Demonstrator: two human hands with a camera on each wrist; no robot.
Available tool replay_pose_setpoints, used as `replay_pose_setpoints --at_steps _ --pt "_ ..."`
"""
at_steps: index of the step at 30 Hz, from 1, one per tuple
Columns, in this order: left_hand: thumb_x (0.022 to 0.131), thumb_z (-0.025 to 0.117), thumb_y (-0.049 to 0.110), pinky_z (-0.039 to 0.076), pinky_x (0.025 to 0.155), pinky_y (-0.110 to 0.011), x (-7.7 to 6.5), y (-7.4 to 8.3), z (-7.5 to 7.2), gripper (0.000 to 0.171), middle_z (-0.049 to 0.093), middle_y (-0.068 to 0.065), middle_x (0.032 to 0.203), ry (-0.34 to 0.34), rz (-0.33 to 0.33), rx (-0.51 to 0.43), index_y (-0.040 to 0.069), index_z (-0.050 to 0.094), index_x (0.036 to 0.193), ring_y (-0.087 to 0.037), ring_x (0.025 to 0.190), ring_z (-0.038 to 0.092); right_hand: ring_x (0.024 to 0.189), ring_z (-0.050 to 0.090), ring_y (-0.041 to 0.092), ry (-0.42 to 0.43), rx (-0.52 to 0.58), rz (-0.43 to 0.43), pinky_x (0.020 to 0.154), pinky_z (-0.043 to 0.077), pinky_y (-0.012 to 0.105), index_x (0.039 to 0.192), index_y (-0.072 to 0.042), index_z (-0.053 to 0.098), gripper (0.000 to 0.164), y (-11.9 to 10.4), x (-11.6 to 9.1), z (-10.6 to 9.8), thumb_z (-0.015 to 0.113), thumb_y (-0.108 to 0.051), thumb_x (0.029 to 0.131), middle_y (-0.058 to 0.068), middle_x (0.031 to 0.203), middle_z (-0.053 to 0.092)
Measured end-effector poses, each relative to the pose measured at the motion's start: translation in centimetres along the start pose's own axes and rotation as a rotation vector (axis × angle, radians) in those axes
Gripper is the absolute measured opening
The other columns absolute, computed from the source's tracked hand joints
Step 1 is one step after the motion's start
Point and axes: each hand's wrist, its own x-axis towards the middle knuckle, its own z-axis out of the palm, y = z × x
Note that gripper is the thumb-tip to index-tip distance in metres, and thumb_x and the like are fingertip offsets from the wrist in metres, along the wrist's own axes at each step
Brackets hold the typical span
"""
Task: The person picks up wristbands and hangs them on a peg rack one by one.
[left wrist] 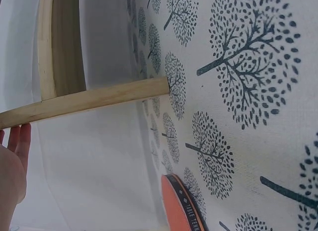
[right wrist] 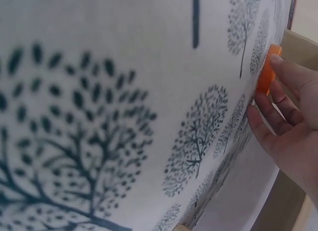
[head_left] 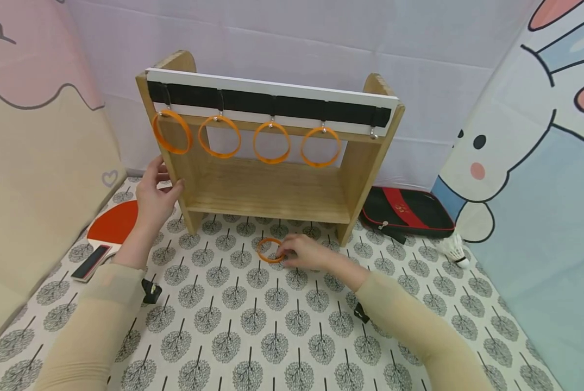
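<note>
My left hand (head_left: 155, 195) grips the left side panel of a wooden rack (head_left: 272, 187), thumb at the front edge and fingers behind it. In the left wrist view, the fingers (left wrist: 22, 141) lie along that wooden panel (left wrist: 99, 99). On the patterned cloth below the rack, my right hand (head_left: 303, 252) pinches the right side of an orange ring (head_left: 270, 250). The right wrist view shows the ring (right wrist: 268, 69) between thumb and fingers, low at the cloth. Several orange rings (head_left: 321, 164) hang from hooks along the rack's black strip; the rightmost hook (head_left: 374, 133) bears none.
Left of the rack lies a red table tennis paddle (head_left: 113, 222), with a dark flat object (head_left: 91, 263) near its handle. A black and red case (head_left: 409, 212) and a shuttlecock (head_left: 454, 251) sit at the right. Fabric walls (head_left: 292, 43) enclose the table's back and sides.
</note>
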Motion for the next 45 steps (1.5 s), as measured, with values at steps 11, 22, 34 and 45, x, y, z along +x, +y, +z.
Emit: replay_pose_setpoints --at_steps 11,22,34,45 --pt "0.084 0.06 0.004 0.053 0.075 -0.01 -1.0 3.4 -0.5 0.058 0.054 -0.002 0.104 -0.016 0.008 -0.017 0.016 0.046 0.139 -0.007 0.094 0.054 0.08 0.056 0.006 0.014 -0.094 0.004 0.07 0.05 0.012 0.097 -0.013 0.072 0.013 -0.2 0.4 0.5 0.07 -0.015 0.084 -0.004 0.093 0.058" --pt "0.085 0.063 0.009 0.053 0.074 -0.01 0.0 0.0 0.1 0.06 0.054 0.001 0.107 -0.003 0.012 0.026 0.026 0.044 0.14 -0.011 0.098 0.055 0.081 0.06 0.007 0.047 -0.051 -0.038 0.071 0.052 0.01 0.09 -0.01 0.071 0.006 -0.5 0.0 0.2 0.07 -0.011 0.084 -0.002 0.091 0.057" --pt "0.085 0.062 0.009 0.052 0.075 -0.008 -0.4 0.5 -0.2 0.06 0.051 0.008 0.104 0.001 0.011 0.005 0.028 0.045 0.139 -0.007 0.096 0.053 0.075 0.057 0.007 0.085 -0.05 -0.106 0.065 0.05 0.011 0.089 -0.009 0.069 0.005 -1.6 -1.6 -1.1 0.066 -0.01 0.086 0.003 0.099 0.066" --pt "0.086 0.062 0.01 0.051 0.075 -0.008 -0.2 0.1 -0.1 0.06 0.052 0.005 0.106 0.006 0.019 0.017 0.032 0.044 0.139 -0.008 0.097 0.053 0.058 0.049 0.006 0.123 -0.009 -0.06 0.049 0.043 0.015 0.093 -0.011 0.069 0.007 -2.8 -3.7 -3.5 0.066 -0.011 0.087 -0.003 0.081 0.066"
